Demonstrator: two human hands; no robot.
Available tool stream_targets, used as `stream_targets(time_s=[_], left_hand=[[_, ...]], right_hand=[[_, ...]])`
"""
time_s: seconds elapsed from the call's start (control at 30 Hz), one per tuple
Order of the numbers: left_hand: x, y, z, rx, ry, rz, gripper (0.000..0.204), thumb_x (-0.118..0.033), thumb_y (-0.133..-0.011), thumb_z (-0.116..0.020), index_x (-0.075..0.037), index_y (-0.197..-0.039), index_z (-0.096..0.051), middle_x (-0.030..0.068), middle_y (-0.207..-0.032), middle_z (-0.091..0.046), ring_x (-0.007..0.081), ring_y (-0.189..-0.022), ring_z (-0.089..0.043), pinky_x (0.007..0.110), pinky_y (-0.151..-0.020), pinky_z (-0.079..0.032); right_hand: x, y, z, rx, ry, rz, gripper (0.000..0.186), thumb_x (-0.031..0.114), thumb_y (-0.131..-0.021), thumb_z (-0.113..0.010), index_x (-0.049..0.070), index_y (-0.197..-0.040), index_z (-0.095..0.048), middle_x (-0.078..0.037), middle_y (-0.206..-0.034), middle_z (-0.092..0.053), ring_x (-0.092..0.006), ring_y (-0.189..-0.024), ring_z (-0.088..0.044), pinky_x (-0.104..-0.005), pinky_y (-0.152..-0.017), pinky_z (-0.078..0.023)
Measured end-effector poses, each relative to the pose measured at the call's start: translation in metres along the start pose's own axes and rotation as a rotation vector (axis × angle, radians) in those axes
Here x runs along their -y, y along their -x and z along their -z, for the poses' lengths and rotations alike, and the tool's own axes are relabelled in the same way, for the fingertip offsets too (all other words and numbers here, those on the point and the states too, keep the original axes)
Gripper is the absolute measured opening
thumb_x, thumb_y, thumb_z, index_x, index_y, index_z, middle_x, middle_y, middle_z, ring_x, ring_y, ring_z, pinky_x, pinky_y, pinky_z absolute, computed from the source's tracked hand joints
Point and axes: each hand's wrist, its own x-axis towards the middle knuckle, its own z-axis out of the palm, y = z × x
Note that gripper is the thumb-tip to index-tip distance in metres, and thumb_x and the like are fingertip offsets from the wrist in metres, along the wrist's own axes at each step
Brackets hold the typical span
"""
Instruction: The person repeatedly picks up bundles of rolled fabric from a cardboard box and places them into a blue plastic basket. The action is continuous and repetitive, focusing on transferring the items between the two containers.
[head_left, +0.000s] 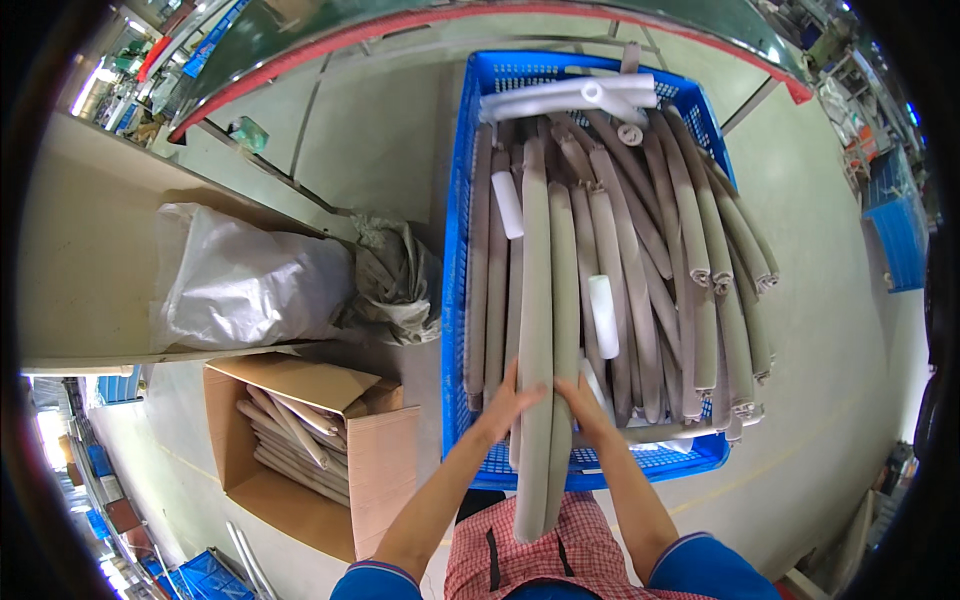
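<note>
One blue crate fills the middle of my view, packed with long grey tubes (655, 290), most of them running lengthwise, some at a slant. Past its far end I see a green worktop (270, 35) edged in red. To the left, on the floor, an open carton (380, 470) holds more tubes, and above it in my view sit a white bag (255, 280) and, touching or just beside it, a crumpled sack (395, 275).

Both my forearms rise from the lower edge, elbows wide, blue sleeves at the upper arms; the left slants inward to the right, the right inward to the left, and they meet near the crate's near end, in front of a checked apron (590, 530).

Between them lie two long tubes (537, 280), side by side, on top of the load, their near ends reaching past the rim toward the apron.

My left hand (508, 405) is clamped on this pair from the left, thumb laid across the top, the fingers partly hidden. My right hand (583, 408) is closed against it from the right, its fingertips out of sight underneath.

Smallest, two short white rolls (603, 315) rest among the grey lengths.
</note>
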Motion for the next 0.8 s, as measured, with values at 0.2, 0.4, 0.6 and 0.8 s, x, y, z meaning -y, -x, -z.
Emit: stream_targets(time_s=[0.2,0.4,0.6,0.8], left_hand=[[0.026,0.144,0.001,0.001,-0.281,-0.226,0.105,-0.027,-0.066,-0.076,-0.004,-0.148,-0.014,0.0171,-0.144,-0.033,0.0276,-0.133,-0.033,0.037,-0.11,-0.026],[0.029,0.264,0.045,-0.04,0.068,-0.226,0.103,-0.022,-0.065,-0.075,-0.005,-0.148,-0.017,0.0121,-0.136,-0.041,0.0226,-0.125,-0.04,0.036,-0.105,-0.032],[0.099,0.351,0.139,-0.277,0.367,-0.286,0.096,-0.024,-0.065,-0.074,-0.005,-0.145,-0.023,0.0096,-0.125,-0.046,0.0219,-0.117,-0.044,0.036,-0.1,-0.036],[0.188,0.413,0.192,-0.628,0.613,-0.421,0.102,-0.039,-0.068,-0.075,-0.005,-0.146,-0.019,0.013,-0.133,-0.043,0.0257,-0.124,-0.039,0.038,-0.105,-0.031]], right_hand=[[-0.037,0.117,-0.041,-0.14,-0.111,0.19,0.064,0.021,-0.081,-0.061,0.0,-0.136,-0.035,-0.015,-0.125,-0.051,-0.0235,-0.112,-0.051,-0.0357,-0.096,-0.042],[-0.016,0.155,-0.104,0.043,-0.304,-0.086,0.07,0.024,-0.081,-0.064,0.001,-0.138,-0.03,-0.013,-0.128,-0.048,-0.024,-0.116,-0.048,-0.037,-0.098,-0.04],[-0.079,0.169,-0.225,0.401,0.121,-0.141,0.076,0.024,-0.082,-0.064,0.0,-0.142,-0.024,-0.016,-0.135,-0.043,-0.0253,-0.123,-0.042,-0.0372,-0.105,-0.033],[-0.168,0.188,-0.346,0.706,0.602,0.031,0.077,0.017,-0.084,-0.063,0.001,-0.144,-0.018,-0.017,-0.137,-0.04,-0.0257,-0.126,-0.039,-0.0378,-0.107,-0.031]])
